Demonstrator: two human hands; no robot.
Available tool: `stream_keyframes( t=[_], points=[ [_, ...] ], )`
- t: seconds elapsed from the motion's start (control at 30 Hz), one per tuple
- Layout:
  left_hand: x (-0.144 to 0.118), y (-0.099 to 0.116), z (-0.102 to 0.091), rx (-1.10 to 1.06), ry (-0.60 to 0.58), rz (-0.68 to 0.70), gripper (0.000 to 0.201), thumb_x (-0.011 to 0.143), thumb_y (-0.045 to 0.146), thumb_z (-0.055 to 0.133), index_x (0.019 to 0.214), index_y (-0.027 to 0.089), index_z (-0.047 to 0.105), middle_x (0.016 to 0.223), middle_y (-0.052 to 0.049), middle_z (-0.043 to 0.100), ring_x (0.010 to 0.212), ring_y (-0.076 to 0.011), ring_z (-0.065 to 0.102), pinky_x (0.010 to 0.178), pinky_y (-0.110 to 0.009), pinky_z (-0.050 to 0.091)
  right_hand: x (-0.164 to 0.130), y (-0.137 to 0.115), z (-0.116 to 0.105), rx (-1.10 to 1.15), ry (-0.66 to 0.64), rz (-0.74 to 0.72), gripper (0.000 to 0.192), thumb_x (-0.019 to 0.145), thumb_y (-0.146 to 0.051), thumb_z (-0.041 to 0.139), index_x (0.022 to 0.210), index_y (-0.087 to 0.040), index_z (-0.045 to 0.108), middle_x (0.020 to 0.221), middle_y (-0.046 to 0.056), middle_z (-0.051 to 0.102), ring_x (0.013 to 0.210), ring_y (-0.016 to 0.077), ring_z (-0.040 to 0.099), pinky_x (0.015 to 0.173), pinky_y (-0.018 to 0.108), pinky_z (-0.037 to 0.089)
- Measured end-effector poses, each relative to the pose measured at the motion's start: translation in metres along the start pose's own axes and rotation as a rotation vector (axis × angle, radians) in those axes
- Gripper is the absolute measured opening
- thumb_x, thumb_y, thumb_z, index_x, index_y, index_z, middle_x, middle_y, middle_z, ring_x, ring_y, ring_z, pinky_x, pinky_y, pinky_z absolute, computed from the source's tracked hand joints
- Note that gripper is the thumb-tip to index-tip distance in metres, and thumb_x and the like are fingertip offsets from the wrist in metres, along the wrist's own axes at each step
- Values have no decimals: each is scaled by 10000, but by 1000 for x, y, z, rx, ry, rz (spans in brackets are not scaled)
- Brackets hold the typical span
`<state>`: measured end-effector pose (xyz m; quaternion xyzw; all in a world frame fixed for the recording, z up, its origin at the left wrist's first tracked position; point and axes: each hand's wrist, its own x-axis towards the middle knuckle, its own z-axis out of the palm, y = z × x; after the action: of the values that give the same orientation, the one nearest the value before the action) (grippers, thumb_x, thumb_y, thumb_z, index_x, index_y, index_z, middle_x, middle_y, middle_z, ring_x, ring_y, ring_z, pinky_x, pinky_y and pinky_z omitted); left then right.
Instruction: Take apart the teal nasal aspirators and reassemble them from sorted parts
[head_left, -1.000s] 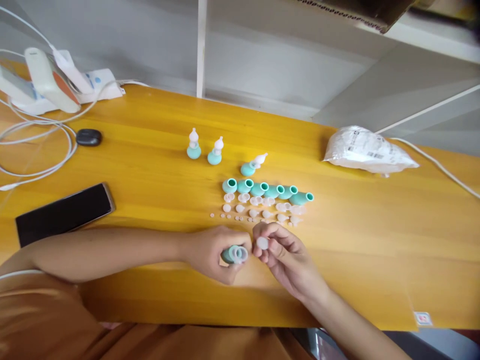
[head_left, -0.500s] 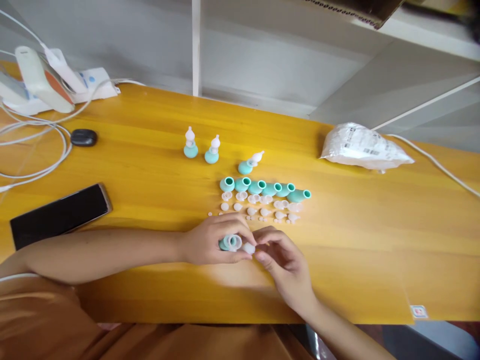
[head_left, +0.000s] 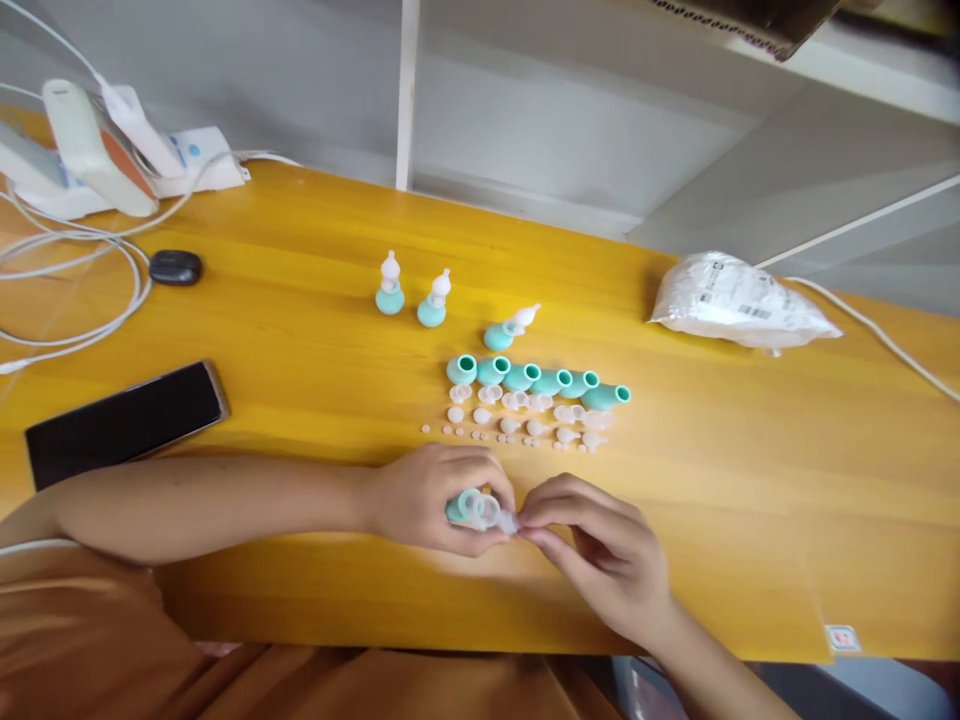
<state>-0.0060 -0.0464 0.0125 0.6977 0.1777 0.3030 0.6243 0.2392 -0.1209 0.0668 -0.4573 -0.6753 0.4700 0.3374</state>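
Note:
My left hand (head_left: 427, 497) grips a teal bulb with a clear ring at its mouth (head_left: 471, 508), held low over the table's front edge. My right hand (head_left: 600, 545) pinches a small clear tip (head_left: 508, 522) right against that ring. Just beyond the hands lie a row of several open teal bulbs (head_left: 536, 380), a row of clear rings and tips (head_left: 525, 405) and tiny white discs (head_left: 457, 432). Further back, two finished bulbs with white tips (head_left: 412, 295) stand upright and a third (head_left: 506, 330) lies tilted.
On the yellow wooden table (head_left: 750, 480) a black phone (head_left: 124, 420) lies at the left. A dark small case (head_left: 175, 267), white cables (head_left: 75, 330) and a white device (head_left: 90, 150) sit at the far left. A white plastic bag (head_left: 739, 300) rests at the right.
My right hand has brought the clear tip from just apart to against the ring on the bulb in my left hand. Both hands shifted slightly lower.

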Motion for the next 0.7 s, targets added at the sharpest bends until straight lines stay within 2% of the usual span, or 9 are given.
stream_keyframes(
  t=[0.1, 0.17, 0.27, 0.33, 0.4, 0.5, 0.57, 0.7],
  points=[
    [-5, -2, 3, 26, -55, 72, 229, 944, 316, 805, 1108, 212, 686, 1014, -41, 804, 854, -156, 744, 767, -241, 540, 5, -8, -7, 121, -65, 19, 102, 1099, -146, 710, 1140, -217, 771, 971, 60, 766, 877, 190, 745, 753, 309, 630],
    [-8, -4, 4, 40, -156, 94, 247, 913, 287, 804, 1113, 227, 672, 1013, -29, 809, 839, -157, 744, 749, -245, 532, 17, -16, -10, 131, -51, -20, 78, 1117, -166, 693, 1117, -216, 752, 939, 50, 752, 854, 185, 724, 733, 304, 613],
    [-10, -7, 7, 67, -380, 119, 248, 883, 242, 808, 1080, 242, 658, 1016, -16, 815, 823, -162, 739, 713, -259, 517, 49, -20, -7, -34, -20, -137, 94, 1110, -138, 698, 1154, -211, 739, 989, 56, 733, 894, 194, 701, 769, 325, 585],
    [-12, -10, 10, 102, -481, 135, 263, 856, 217, 824, 1052, 243, 650, 994, -7, 809, 772, -159, 713, 655, -270, 488, 75, -16, 3, -241, -77, -227, 114, 1128, -125, 657, 1173, -194, 736, 1057, 80, 741, 968, 221, 688, 861, 376, 561],
    [-15, -13, 13, 130, -503, 156, 278, 829, 186, 828, 1030, 231, 641, 951, -4, 791, 703, -150, 666, 607, -275, 460, 100, -7, 18, -464, -193, -272, 168, 1164, -154, 588, 1099, -176, 741, 1049, 99, 750, 994, 256, 640, 900, 417, 512],
    [-18, -18, 17, 116, -495, 184, 284, 810, 129, 810, 1011, 212, 627, 908, -12, 760, 677, -149, 632, 609, -264, 473, 129, 7, 42, -711, -396, -325, 264, 1182, -160, 541, 1015, -156, 745, 976, 95, 724, 960, 263, 575, 850, 406, 418],
    [-18, -20, 18, 92, -505, 181, 293, 803, 109, 801, 1005, 214, 618, 911, -16, 752, 696, -154, 638, 633, -255, 489, 140, 14, 51, -805, -435, -342, 268, 1176, -148, 546, 996, -151, 744, 970, 93, 708, 959, 263, 541, 838, 406, 368],
    [-16, -20, 16, 85, -509, 171, 299, 798, 112, 799, 1002, 225, 613, 918, -14, 755, 722, -171, 656, 635, -269, 480, 147, 18, 57, -872, -421, -354, 227, 1152, -152, 608, 966, -160, 739, 986, 85, 687, 974, 265, 505, 842, 419, 309]
  ],
)
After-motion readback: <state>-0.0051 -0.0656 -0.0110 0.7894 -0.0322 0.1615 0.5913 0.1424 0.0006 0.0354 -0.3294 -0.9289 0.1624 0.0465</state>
